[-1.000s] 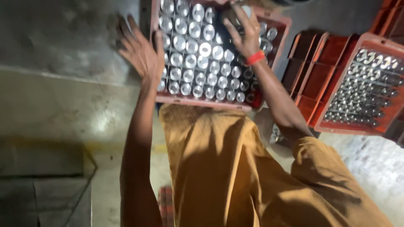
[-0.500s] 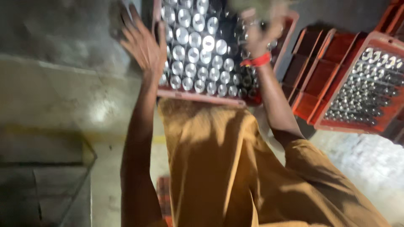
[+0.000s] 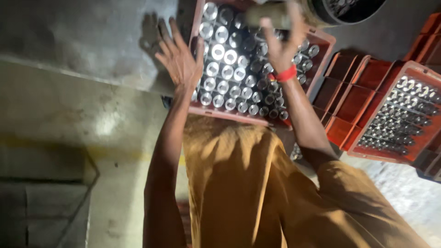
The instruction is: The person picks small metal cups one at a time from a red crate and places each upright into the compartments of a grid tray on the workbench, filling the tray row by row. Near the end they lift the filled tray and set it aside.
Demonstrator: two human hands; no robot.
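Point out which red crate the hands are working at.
The crate at top centre, packed with shiny metal cylinders: the left hand rests on its edge and the right hand is above it. The other full crate sits untouched at right.

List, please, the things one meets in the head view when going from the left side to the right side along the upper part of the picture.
Grey concrete wall → left hand, open on the crate's edge → red crate of shiny metal cylinders → right hand holding a blurred cylinder → empty red crate → another filled red crate.
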